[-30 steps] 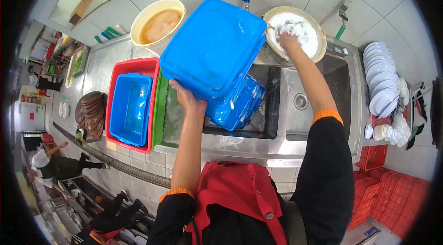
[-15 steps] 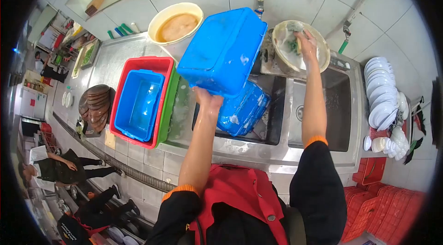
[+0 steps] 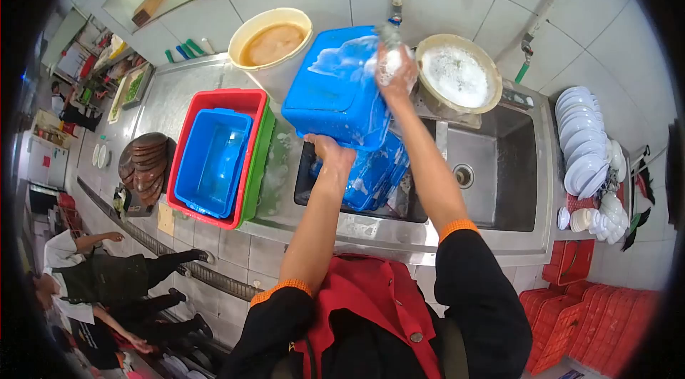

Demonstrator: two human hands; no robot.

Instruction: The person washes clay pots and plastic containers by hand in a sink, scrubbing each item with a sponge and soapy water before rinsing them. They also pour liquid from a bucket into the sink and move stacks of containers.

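Observation:
A blue plastic tub [image 3: 335, 97] is tilted bottom-up over the sink, with streaks of white foam across its base. My left hand [image 3: 332, 150] grips its near rim, the fingers partly hidden behind the plastic. At the tub's far right side, my right hand [image 3: 397, 76] is closed round a foam-covered scrubbing pad [image 3: 389, 36], whose exact kind the suds obscure. Beneath the raised tub, another soapy blue tub [image 3: 376, 175] sits in the left sink basin. To the right of my right hand stands a round bucket [image 3: 492, 97] of white suds.
Left of the sink, a blue tub [image 3: 214, 158] nests inside red and green ones. A bucket of brownish liquid [image 3: 275, 43] stands behind. White plates [image 3: 581, 136] are stacked at right, above red crates [image 3: 599, 329]. Two people [image 3: 107, 272] are at lower left.
My right hand has come out of the suds bucket and moved left to the tub, bringing the foamy pad. Fresh foam shows on the tub's base, which has shifted slightly down.

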